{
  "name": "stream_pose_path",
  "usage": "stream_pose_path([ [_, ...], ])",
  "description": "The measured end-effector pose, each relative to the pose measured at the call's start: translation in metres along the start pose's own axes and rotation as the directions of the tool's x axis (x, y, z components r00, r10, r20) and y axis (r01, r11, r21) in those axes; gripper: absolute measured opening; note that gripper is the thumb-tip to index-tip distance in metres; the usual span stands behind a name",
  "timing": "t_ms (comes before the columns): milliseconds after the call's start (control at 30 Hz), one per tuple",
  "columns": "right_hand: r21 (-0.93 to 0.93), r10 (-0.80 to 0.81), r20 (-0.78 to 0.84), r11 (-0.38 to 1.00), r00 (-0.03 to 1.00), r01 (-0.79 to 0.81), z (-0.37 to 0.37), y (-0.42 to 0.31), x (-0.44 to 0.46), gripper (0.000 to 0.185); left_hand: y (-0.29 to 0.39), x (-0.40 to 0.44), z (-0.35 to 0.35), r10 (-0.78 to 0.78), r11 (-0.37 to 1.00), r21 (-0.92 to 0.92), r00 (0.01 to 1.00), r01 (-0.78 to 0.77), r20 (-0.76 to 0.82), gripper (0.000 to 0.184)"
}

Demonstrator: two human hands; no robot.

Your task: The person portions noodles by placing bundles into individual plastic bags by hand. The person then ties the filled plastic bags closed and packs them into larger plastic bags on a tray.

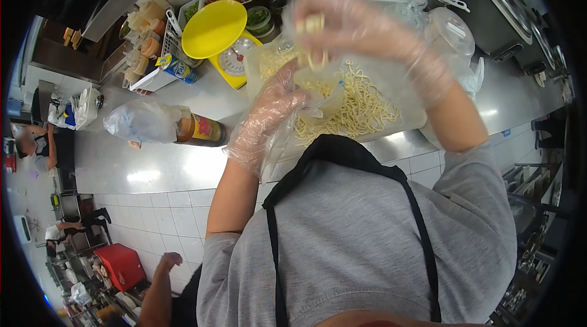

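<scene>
My right hand (351, 29) pinches noodles (314, 25), fingers nearly closed, above the tray (411, 107); my left hand (278, 96) grips a plastic bag (327, 102).

That person wears a plain grey short-sleeved shirt (367, 235), black apron straps (428, 229) and clear, crinkly plastic gloves (269, 110).

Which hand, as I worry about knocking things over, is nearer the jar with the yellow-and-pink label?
Left. The left hand is a little to the right of the jar; the right hand is farther right, raised by the noodles.
</scene>
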State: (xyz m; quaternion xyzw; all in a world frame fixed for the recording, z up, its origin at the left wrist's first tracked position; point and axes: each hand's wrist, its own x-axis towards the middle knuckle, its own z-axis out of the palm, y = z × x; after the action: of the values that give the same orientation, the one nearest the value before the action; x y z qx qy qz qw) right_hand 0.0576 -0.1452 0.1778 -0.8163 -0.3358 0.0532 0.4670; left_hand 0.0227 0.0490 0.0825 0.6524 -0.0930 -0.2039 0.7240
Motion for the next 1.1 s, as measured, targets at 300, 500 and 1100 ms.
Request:
stream_pose_path([
  [300, -0.089, 0.301, 0.08, 0.952, 0.95, -0.293, 0.003, 0.05, -0.02, 0.045, -0.006, 0.003, -0.015, 0.1, 0.992, 0.065, 0.992, -0.105, 0.079, 0.075],
  [500, -0.643, 0.404, 0.106, 0.725, 0.908, -0.247, 0.051, 0.121, -0.047, 0.052, -0.007, 0.003, -0.018, 0.089, 0.982, 0.159, 0.994, -0.099, 0.066, 0.077],
  [1100, 0.357, 0.148, -0.195, 0.931, 0.97, -0.07, -0.012, 0.017, -0.021, 0.02, -0.004, 0.0, -0.012, 0.051, 0.997, 0.054, 0.98, -0.062, 0.191, 0.074],
])
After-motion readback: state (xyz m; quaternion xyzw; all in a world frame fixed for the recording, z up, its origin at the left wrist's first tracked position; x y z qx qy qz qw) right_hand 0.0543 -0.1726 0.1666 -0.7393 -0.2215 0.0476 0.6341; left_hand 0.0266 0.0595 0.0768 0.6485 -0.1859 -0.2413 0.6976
